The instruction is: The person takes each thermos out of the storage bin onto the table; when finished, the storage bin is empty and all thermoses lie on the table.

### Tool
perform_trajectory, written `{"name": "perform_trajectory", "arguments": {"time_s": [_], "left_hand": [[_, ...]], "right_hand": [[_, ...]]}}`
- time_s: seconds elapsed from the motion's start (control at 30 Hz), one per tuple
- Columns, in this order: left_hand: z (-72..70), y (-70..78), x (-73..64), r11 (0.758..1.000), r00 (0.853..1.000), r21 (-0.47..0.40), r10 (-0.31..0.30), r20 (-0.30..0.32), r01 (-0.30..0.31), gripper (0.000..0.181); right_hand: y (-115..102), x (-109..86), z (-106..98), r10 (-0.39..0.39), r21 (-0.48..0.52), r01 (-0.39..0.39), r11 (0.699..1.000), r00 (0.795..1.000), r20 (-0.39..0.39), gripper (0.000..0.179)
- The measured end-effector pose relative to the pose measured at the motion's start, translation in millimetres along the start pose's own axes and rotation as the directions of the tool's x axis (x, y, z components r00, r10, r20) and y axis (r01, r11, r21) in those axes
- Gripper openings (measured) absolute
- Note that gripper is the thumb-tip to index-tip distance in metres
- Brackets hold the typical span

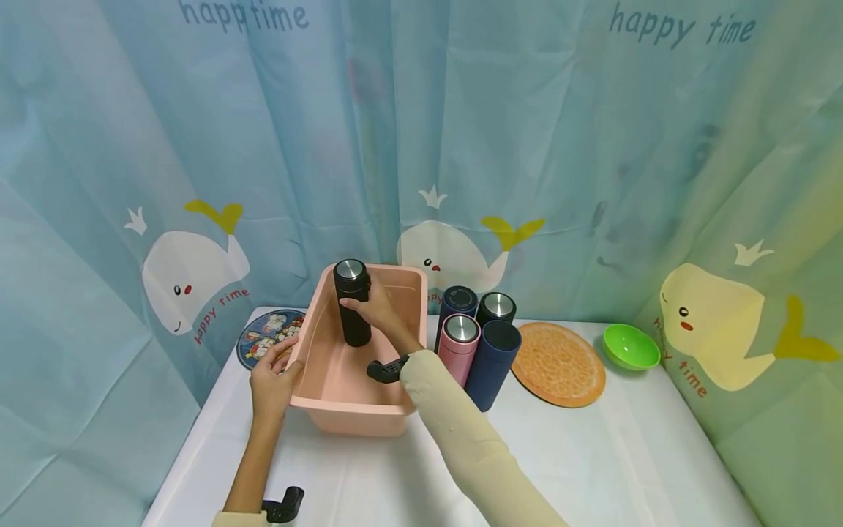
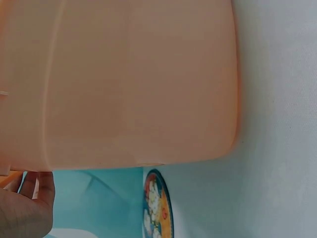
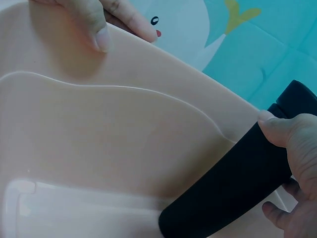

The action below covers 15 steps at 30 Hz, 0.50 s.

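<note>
In the head view my right hand (image 1: pixel 375 301) grips a black thermos bottle (image 1: pixel 356 322) with a silver-topped lid. The bottle stands nearly upright inside a pink plastic tub (image 1: pixel 332 380), toward its far left part. The right wrist view shows my right hand (image 3: pixel 299 158) curled round the upper part of the bottle (image 3: pixel 228 183), whose lower end is down in the tub. My left hand (image 1: pixel 273 377) holds the tub's left rim, thumb on the inside and fingers outside. The left wrist view has the tub's outer wall (image 2: pixel 138 84) filling most of it, with the left hand (image 2: pixel 27 206) at the rim.
Right of the tub stand several bottles: a pink one (image 1: pixel 459 348), a blue one (image 1: pixel 492 366), a dark blue one (image 1: pixel 459 298) and a black one (image 1: pixel 497 305). Beyond are an orange round mat (image 1: pixel 560 364) and a green bowl (image 1: pixel 631 348). A patterned round mat (image 1: pixel 263 333) lies behind the left hand.
</note>
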<state>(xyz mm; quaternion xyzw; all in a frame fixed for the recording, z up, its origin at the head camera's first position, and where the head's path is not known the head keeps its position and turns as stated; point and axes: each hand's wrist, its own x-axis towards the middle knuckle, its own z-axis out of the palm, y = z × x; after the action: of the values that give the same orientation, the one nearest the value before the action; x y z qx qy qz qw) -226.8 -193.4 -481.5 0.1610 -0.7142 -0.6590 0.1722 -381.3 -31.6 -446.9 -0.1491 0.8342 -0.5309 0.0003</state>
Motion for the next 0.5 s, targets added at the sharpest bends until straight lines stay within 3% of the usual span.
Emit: {"name": "perform_trajectory", "arguments": {"time_s": [0.5], "left_hand": [[-0.1,-2.7,0.6,1.0,1.0,-0.017,0.014,0.003,-0.014,0.042]], "right_hand": [[2.7,0.1,2.5,-0.003,0.012,0.003,1.0,0.999,-0.041,0.072]]}}
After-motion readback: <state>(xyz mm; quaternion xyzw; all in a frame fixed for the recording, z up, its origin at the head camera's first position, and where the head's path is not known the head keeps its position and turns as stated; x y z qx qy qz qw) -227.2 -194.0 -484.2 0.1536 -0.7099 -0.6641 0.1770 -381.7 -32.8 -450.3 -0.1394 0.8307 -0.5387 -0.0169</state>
